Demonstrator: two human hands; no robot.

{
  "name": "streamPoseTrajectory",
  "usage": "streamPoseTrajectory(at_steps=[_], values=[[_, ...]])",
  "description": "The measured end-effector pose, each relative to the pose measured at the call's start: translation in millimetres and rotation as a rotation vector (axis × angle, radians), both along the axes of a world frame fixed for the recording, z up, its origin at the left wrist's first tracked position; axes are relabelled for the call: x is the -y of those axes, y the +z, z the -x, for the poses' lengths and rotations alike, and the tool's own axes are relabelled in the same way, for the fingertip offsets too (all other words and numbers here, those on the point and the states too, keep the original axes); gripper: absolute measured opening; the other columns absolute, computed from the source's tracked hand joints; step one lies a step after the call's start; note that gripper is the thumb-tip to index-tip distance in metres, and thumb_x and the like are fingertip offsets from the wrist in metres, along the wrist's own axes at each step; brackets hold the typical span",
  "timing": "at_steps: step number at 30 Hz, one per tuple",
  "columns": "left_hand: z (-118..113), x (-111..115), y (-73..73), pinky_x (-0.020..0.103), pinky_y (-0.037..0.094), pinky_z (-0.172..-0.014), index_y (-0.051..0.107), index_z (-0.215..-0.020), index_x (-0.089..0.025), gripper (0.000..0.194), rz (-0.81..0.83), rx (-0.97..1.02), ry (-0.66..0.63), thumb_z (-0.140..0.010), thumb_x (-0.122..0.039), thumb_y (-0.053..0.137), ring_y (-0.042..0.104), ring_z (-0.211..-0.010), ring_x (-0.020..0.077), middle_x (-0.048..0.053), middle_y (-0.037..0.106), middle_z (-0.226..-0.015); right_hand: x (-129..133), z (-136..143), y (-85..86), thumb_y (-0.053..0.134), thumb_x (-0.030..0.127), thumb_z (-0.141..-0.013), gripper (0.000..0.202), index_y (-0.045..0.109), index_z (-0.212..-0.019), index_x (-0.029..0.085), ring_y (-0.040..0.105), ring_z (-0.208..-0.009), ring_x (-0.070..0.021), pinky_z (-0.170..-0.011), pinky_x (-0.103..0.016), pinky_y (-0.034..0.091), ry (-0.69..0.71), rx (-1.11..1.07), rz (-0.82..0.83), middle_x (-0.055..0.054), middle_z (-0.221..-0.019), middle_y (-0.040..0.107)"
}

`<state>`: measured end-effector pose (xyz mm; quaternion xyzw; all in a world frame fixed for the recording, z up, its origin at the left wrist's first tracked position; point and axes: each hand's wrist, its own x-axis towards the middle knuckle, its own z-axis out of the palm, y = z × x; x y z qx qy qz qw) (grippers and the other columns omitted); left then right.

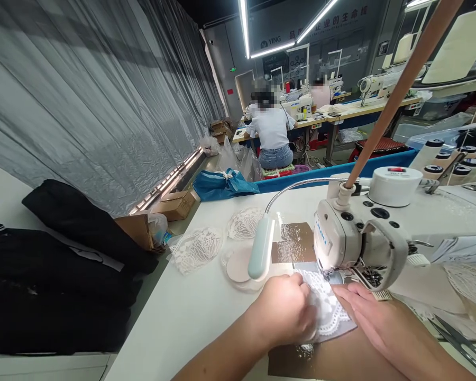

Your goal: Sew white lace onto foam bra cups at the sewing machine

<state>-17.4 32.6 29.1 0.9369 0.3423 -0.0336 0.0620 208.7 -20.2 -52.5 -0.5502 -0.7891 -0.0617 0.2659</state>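
Observation:
A white lace piece (321,299) with a scalloped edge lies under the needle area of a white sewing machine (335,238). My left hand (287,307) is closed on the left side of the lace, its fingers curled down and partly hidden. My right hand (375,317) lies along the lace's right edge with fingers stretched towards the needle; its thumb is hidden. A pale green gooseneck lamp (262,246) hangs just beyond my left hand. Left of the lamp are lace pieces (200,248) and a beige moulded cup (238,267).
Scissors (460,341) lie at the right, near more beige and lace pieces (472,286). Thread cones (432,159) stand behind the machine, and a brown pole (400,95) rises from its head. Ahead, a person (272,129) sits at another machine. Dark clothing (55,286) is at the left.

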Motion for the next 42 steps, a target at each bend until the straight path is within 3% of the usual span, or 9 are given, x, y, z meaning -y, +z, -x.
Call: streamPoseTrajectory(at_steps=[3, 8, 13, 18, 21, 26, 30, 37, 42], values=[[-4, 3, -3.1, 0.036, 0.045, -0.061, 0.059, -0.080, -0.018, 0.023, 0.028, 0.041, -0.028, -0.090, -0.035, 0.049, 0.052, -0.070, 0.0206, 0.007, 0.061, -0.080, -2, -6, -2.4, 0.042, 0.015, -0.085, 0.041, 0.066, -0.114, 0.032, 0.069, -0.064, -0.0198, -0.056, -0.026, 0.054, 0.085, 0.044, 0.059, -0.005, -0.082, 0.072], [-9, 10, -10.1, 0.035, 0.047, -0.077, 0.059, -0.102, -0.018, 0.022, 0.073, 0.147, -0.094, -0.089, -0.035, 0.054, 0.054, -0.090, 0.0216, 0.005, 0.062, -0.106, -2, -10, 1.8, 0.042, 0.018, -0.089, 0.038, 0.065, -0.117, 0.031, 0.070, -0.067, -0.0195, -0.058, -0.026, 0.055, 0.096, 0.050, 0.086, -0.005, -0.088, 0.073], [-4, 7, -14.2, 0.036, 0.045, -0.080, 0.056, -0.110, -0.018, 0.025, 0.039, 0.118, -0.147, -0.086, -0.024, 0.052, 0.053, -0.094, 0.0221, 0.005, 0.061, -0.119, 3, -1, 9.3, 0.036, 0.014, -0.089, 0.042, 0.066, -0.114, 0.030, 0.071, -0.076, -0.0202, -0.066, -0.029, 0.057, 0.090, 0.012, 0.112, -0.006, -0.091, 0.073], [-2, 3, -13.7, 0.036, 0.043, -0.078, 0.055, -0.113, -0.019, 0.028, 0.017, 0.128, -0.187, -0.085, -0.023, 0.051, 0.052, -0.094, 0.0221, 0.003, 0.057, -0.130, 5, 1, 9.7, 0.037, 0.013, -0.088, 0.042, 0.065, -0.114, 0.028, 0.070, -0.081, -0.0202, -0.070, -0.030, 0.056, 0.103, -0.005, 0.117, -0.006, -0.093, 0.074], [-4, 4, -13.6, 0.037, 0.042, -0.080, 0.052, -0.122, -0.020, 0.039, 0.022, 0.130, -0.197, -0.084, -0.025, 0.053, 0.052, -0.096, 0.0236, 0.005, 0.056, -0.130, 5, 1, 7.8, 0.038, 0.012, -0.088, 0.042, 0.064, -0.117, 0.027, 0.069, -0.079, -0.0199, -0.069, -0.030, 0.054, 0.122, 0.030, 0.110, -0.006, -0.093, 0.074], [-4, 7, -15.3, 0.037, 0.042, -0.083, 0.049, -0.130, -0.021, 0.048, 0.046, 0.140, -0.184, -0.082, -0.023, 0.054, 0.051, -0.097, 0.0246, 0.008, 0.054, -0.131, 1, 5, 9.9, 0.035, 0.008, -0.087, 0.039, 0.065, -0.109, 0.022, 0.066, -0.059, -0.0154, -0.049, -0.026, 0.047, 0.182, 0.132, 0.059, -0.004, -0.084, 0.071], [-3, 6, -17.8, 0.038, 0.041, -0.085, 0.047, -0.133, -0.021, 0.052, 0.047, 0.161, -0.190, -0.081, -0.024, 0.054, 0.051, -0.099, 0.0255, 0.009, 0.053, -0.134, -1, 9, 15.0, 0.034, 0.006, -0.088, 0.038, 0.065, -0.104, 0.020, 0.062, -0.049, -0.0130, -0.043, -0.026, 0.042, 0.196, 0.160, -0.033, -0.003, -0.080, 0.071], [-2, -3, -22.9, 0.039, 0.040, -0.087, 0.044, -0.135, -0.020, 0.050, 0.004, 0.172, -0.210, -0.086, -0.025, 0.050, 0.051, -0.102, 0.0265, 0.010, 0.051, -0.138, -1, 8, 0.8, 0.036, 0.013, -0.091, 0.040, 0.063, -0.119, 0.019, 0.070, -0.061, -0.0182, -0.051, -0.027, 0.053, 0.109, 0.163, 0.050, -0.006, -0.085, 0.075], [3, -8, -16.1, 0.039, 0.041, -0.089, 0.051, -0.126, -0.019, 0.043, 0.014, 0.198, -0.223, -0.084, -0.027, 0.053, 0.053, -0.100, 0.0260, 0.010, 0.055, -0.131, 0, 4, -7.3, 0.034, 0.017, -0.092, 0.044, 0.064, -0.123, 0.024, 0.072, -0.066, -0.0201, -0.052, -0.028, 0.055, 0.047, 0.160, 0.116, -0.008, -0.089, 0.075]])
